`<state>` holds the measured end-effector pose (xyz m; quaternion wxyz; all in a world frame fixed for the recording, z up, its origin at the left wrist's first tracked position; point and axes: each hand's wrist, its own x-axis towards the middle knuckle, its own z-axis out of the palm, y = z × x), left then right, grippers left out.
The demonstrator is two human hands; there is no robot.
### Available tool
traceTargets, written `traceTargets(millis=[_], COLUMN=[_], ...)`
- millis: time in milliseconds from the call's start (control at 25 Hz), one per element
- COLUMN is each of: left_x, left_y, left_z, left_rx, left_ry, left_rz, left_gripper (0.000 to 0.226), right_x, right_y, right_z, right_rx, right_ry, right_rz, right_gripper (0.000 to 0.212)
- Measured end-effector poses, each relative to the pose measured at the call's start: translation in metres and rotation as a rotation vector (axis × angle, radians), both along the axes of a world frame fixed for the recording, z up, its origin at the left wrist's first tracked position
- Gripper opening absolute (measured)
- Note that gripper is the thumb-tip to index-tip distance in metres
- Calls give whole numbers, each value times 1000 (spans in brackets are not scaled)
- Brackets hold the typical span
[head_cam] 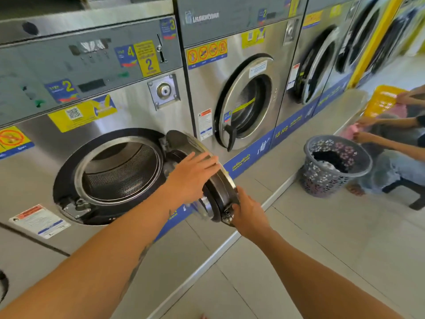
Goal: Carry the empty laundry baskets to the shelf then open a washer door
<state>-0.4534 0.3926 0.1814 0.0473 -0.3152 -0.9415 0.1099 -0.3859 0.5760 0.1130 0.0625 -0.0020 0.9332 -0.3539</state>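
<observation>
Head view. I take the washer door [207,171] as landmark: round, steel-rimmed, swung out on a hinge at the right edge of the drum opening [119,169], its edge turned toward me. Behind and left of the door the perforated drum looks empty.

I read the left hand [190,173] as flat and released, fingers spread, palm laid on the door's inner face near the top. The right hand [247,212] sits at the door's lower edge, fingers curled around the dark latch handle [227,214] and grasping it.

Right of the door, the neighbouring washer [241,100] has its own door ajar, and beyond it more machines also stand open. Further right of the door, on the tiled floor [322,238], a grey openwork basket [335,166] stands upright with dark clothing inside. Past that basket a seated person [395,157] handles pink cloth; a yellow basket [383,100] sits above them. Detail there is blurred.
</observation>
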Motion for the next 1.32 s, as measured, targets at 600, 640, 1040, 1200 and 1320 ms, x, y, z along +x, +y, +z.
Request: traceTargets(millis=[600, 640, 1040, 1200, 1320], left_x=[-133, -139, -147, -97, -28], left_y=[106, 114, 139, 126, 100], left_z=[-4, -2, 16, 17, 4], left_rx=[80, 89, 455, 644, 692], left_ry=[-32, -43, -238, -151, -78], left_rz=[192, 224, 470, 589, 760], left_gripper=[95, 94, 72, 61, 52], right_x=[-176, -187, -214, -178, -147], right_y=[108, 115, 150, 153, 139], right_z=[10, 7, 5, 15, 22], right_rx=[-69, -65, -65, -71, 12], right_ry=[-166, -172, -115, -27, 1], right_rz=[77, 99, 279, 340, 406], right_gripper=[97, 97, 90, 77, 57])
